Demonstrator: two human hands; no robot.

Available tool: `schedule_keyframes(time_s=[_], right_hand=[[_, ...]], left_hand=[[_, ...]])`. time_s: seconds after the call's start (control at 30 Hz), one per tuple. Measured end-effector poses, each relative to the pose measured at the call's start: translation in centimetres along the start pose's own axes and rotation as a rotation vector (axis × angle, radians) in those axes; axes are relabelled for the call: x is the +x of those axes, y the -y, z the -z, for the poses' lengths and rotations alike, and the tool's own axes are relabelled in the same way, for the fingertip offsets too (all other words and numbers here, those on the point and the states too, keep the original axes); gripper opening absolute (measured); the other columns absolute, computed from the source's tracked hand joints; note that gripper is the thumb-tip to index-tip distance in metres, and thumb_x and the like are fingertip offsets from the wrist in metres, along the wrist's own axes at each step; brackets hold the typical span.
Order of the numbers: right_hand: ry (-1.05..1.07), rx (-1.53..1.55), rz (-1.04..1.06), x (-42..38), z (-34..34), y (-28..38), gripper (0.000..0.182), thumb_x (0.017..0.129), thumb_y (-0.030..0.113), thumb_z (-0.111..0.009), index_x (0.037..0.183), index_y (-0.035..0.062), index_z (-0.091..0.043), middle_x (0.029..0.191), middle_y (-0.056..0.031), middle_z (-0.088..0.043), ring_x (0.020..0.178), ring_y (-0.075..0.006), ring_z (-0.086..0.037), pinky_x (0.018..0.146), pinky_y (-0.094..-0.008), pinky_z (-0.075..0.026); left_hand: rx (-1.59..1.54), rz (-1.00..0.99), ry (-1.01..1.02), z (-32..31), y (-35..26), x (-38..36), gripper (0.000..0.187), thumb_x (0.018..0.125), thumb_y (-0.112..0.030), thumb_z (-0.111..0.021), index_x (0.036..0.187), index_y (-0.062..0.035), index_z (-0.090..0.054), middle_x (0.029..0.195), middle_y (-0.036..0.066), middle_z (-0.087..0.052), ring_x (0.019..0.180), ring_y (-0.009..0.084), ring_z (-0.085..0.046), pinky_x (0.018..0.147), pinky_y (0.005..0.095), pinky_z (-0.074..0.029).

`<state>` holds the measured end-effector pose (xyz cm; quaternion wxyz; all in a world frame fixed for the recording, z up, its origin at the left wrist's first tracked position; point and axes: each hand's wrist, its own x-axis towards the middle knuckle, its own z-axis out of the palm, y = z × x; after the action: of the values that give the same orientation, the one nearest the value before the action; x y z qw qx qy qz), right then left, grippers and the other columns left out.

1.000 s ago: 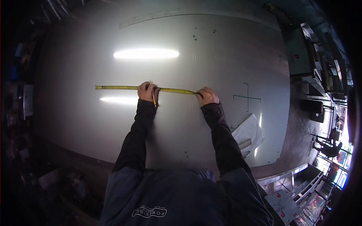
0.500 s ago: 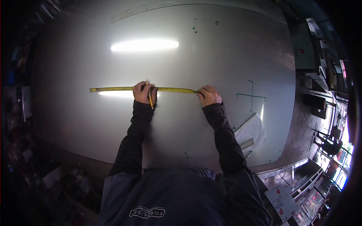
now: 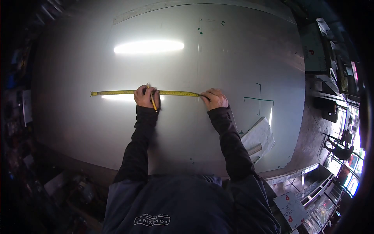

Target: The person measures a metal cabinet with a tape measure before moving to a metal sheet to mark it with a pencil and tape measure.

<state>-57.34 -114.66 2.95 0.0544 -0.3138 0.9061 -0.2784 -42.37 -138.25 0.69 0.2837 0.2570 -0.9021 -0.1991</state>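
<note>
A yellow tape measure (image 3: 179,93) runs extended across a large grey sheet (image 3: 187,132), its free end at the left. My left hand (image 3: 143,97) is closed over the blade partway along. A yellow pencil (image 3: 154,104) sticks out between the fingers of that hand, slanting down. Around the tape's right end, my right hand (image 3: 215,99) is closed with the fingers pinched. Whatever part of the tape lies under its palm is hidden.
Green lines (image 3: 260,99) are drawn on the sheet at the right. Below them lie a crumpled clear plastic piece (image 3: 261,134) and a small flat strip (image 3: 254,149). A long strip (image 3: 156,8) lies along the far edge. A metal frame rack (image 3: 307,183) stands at lower right.
Both hands and the tape measure have shifted slightly to the left together. The grip of each hand looks the same.
</note>
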Motion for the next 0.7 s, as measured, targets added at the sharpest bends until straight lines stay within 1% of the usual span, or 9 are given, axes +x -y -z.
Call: schedule_keyframes(time_s=[0.23, 0.47, 0.57, 0.63, 0.7], right_hand=[[-0.023, -0.044, 0.026, 0.1, 0.2, 0.4, 0.008, 0.073, 0.026, -0.073, 0.079, 0.0209, -0.073, 0.084, 0.0071, -0.063, 0.088, -0.0155, -0.059, 0.077, -0.0334, -0.047], [-0.013, -0.032, 0.014, 0.1, 0.2, 0.4, 0.008, 0.073, 0.026, -0.073, 0.079, 0.0212, -0.073, 0.083, 0.0065, -0.063, 0.087, -0.0160, -0.058, 0.077, -0.0334, -0.047], [0.005, -0.050, -0.007, 0.1, 0.4, 0.5, 0.008, 0.073, 0.026, -0.073, 0.079, 0.0209, -0.073, 0.081, 0.0060, -0.062, 0.086, -0.0161, -0.058, 0.076, -0.0334, -0.047], [-0.015, -0.061, 0.019, 0.0, 0.4, 0.7, 0.007, 0.073, 0.026, -0.073, 0.079, 0.0206, -0.073, 0.080, 0.0056, -0.061, 0.085, -0.0163, -0.058, 0.075, -0.0329, -0.047], [-0.017, -0.054, 0.021, 0.1, 0.3, 0.6, 0.007, 0.074, 0.026, -0.073, 0.079, 0.0206, -0.073, 0.080, 0.0056, -0.061, 0.085, -0.0164, -0.058, 0.075, -0.0328, -0.047]], left_hand=[[0.009, 0.014, -0.002, 0.2, 0.0, 0.2, 0.015, 0.074, -0.015, -0.073, 0.087, -0.0130, -0.065, 0.104, 0.014, -0.054, 0.096, 0.0337, -0.050, 0.082, 0.0445, -0.042], [0.006, 0.008, -0.027, -0.1, 0.2, 0.1, 0.014, 0.074, -0.015, -0.073, 0.085, -0.0129, -0.065, 0.103, 0.013, -0.054, 0.095, 0.0333, -0.050, 0.081, 0.0445, -0.042], [0.012, 0.007, -0.020, 0.1, 0.0, 0.2, 0.014, 0.074, -0.013, -0.072, 0.087, -0.0129, -0.067, 0.103, 0.013, -0.055, 0.094, 0.0327, -0.050, 0.080, 0.0439, -0.042], [-0.049, -0.046, -0.098, 0.4, -0.3, 0.2, 0.018, 0.075, -0.010, -0.070, 0.093, -0.0122, -0.069, 0.099, 0.013, -0.058, 0.091, 0.0307, -0.053, 0.080, 0.0412, -0.043], [-0.157, -0.075, -0.053, 0.8, -1.9, -0.2, 0.026, 0.079, -0.002, -0.064, 0.104, -0.0088, -0.068, 0.094, 0.013, -0.061, 0.089, 0.0289, -0.057, 0.082, 0.0384, -0.046]])
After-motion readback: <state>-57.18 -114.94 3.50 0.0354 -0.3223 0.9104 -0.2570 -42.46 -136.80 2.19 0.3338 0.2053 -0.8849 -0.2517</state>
